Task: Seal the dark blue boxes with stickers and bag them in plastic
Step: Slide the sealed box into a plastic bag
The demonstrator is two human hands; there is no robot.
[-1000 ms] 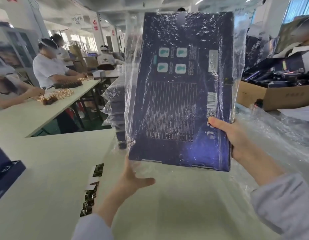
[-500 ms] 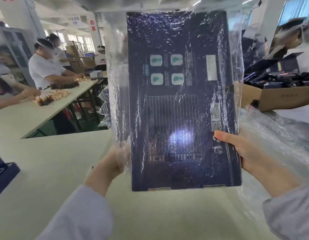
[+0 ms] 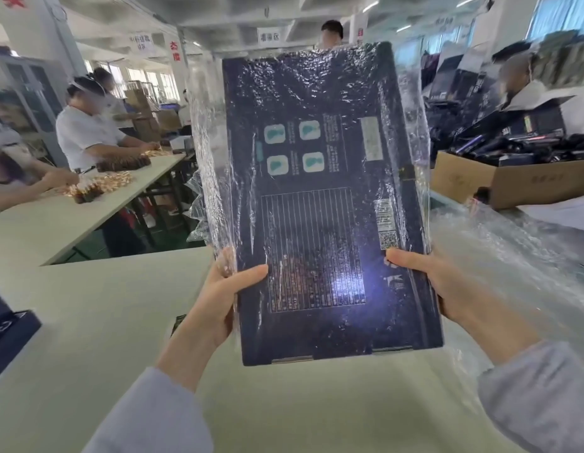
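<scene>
A large dark blue box [image 3: 317, 207] stands upright in the air before me, its printed back facing the camera. A clear plastic bag [image 3: 209, 165] covers it from the top down to about my hands; the box's bottom edge sticks out below. My left hand [image 3: 218, 299] grips the box's lower left edge, thumb across the front over the plastic. My right hand [image 3: 431, 282] grips the lower right edge, thumb on the front near the barcode.
The pale table [image 3: 88, 322] lies below the box. Another dark blue box [image 3: 9, 328] sits at its left edge. Clear plastic bags [image 3: 500, 263] are heaped on the right. A cardboard carton [image 3: 513, 181] of dark items stands behind them. People work at a table [image 3: 71, 217] on the left.
My left hand has come up from below the box and taken hold of its lower left edge through the bag. The box has sunk a little and tilted slightly.
</scene>
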